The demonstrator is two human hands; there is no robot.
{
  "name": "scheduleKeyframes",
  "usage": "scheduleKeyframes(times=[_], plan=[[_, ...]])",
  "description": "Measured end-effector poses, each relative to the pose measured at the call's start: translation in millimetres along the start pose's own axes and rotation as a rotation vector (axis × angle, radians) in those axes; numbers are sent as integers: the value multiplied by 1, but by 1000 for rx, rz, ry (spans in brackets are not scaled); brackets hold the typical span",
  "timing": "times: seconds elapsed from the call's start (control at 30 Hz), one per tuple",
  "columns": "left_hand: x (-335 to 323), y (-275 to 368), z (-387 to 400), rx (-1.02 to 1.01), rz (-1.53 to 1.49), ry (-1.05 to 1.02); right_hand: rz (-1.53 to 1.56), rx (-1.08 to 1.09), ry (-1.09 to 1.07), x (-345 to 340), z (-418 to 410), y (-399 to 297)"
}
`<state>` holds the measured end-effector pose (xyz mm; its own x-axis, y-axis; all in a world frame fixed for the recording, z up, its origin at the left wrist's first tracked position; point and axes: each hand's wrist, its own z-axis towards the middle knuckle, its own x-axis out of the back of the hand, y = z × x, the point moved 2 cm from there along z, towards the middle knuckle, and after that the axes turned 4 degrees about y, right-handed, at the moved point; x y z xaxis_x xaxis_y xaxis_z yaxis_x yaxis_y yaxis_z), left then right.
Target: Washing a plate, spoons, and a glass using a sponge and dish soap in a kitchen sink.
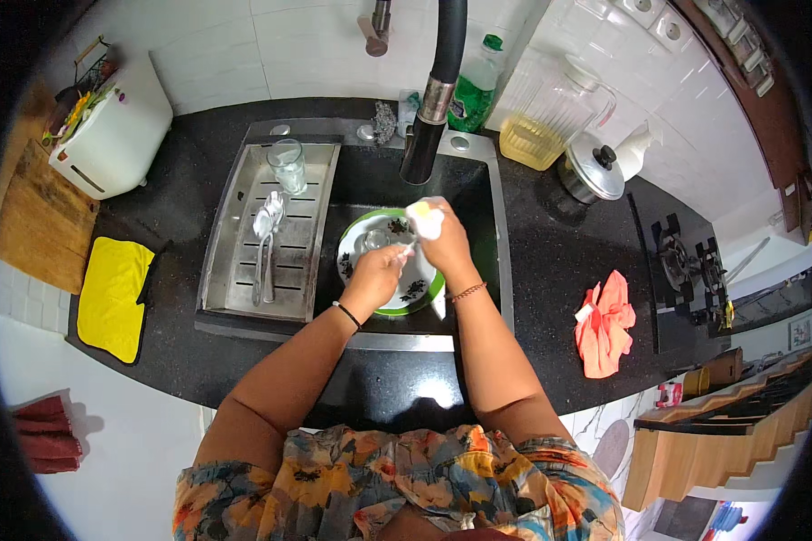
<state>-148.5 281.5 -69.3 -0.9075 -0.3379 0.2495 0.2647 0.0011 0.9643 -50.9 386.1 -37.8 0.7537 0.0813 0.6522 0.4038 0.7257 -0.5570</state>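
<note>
Over the black sink my right hand (444, 247) is closed around a foamy white and yellow sponge (425, 218). Just left of it and lower, my left hand (377, 274) pinches a small, thin item covered in foam; its kind cannot be told. Beneath both hands a white plate with a green rim (388, 310) and dark floral marks lies in the sink, with a small clear glass (376, 239) on it. The metal drainer tray (301, 301) on the left holds a soapy drinking glass (288, 166) and several foamy spoons (268, 230).
The black faucet (423, 142) hangs over the sink's back. Behind stand a green dish soap bottle (475, 91) and a steel scrubber (384, 122). On the right are a jug (548, 122), a lidded pot (590, 169) and a coral cloth (604, 328); a yellow cloth (113, 297) lies left.
</note>
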Motion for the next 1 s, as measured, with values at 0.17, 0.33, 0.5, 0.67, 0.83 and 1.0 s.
scheduleKeyframes(times=[0.17,0.33,0.5,0.67,0.83,1.0], plan=[[0,9,-3,-25,39,-49,63,-321,58,3,-3,11],[5,12,0,153,54,-16,-74,22,22,-9,-2,1],[1,13,-1,16,31,-43,237,-603,121,-4,-2,42],[8,-6,5,196,-205,63,588,-382,462,2,3,27],[4,7,1,417,-409,126,166,157,188,9,-2,-20],[4,13,2,489,-468,24,-209,44,71,3,-1,-25]])
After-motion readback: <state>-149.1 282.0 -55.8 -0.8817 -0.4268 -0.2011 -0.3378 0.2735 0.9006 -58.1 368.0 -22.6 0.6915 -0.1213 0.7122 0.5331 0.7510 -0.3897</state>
